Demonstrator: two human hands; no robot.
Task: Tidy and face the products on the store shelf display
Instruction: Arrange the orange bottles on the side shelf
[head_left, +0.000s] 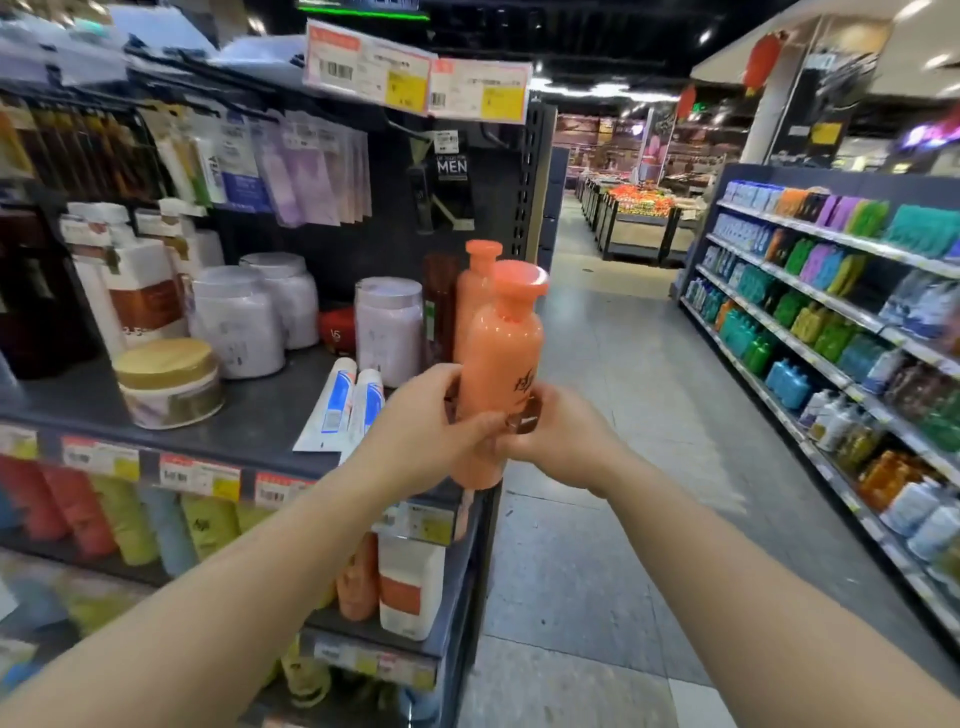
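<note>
An orange bottle (500, 358) with a wide orange cap stands upright in front of the shelf's right end, held in both my hands. My left hand (423, 426) grips its lower body from the left, fingers curled round the front. From the right, my right hand (558, 441) holds the same lower part. Behind it a second orange bottle (475, 291) stands on the dark shelf board (260, 410). Two white and blue tubes (343, 400) lie flat near the shelf's front edge.
White jars (239, 322), a gold-lidded tub (169, 382) and boxed products fill the shelf. Hanging packets and price tags (415, 78) are above; coloured bottles stand on lower shelves. An aisle floor (623, 415) runs right, with another stocked shelf (831, 322) beyond.
</note>
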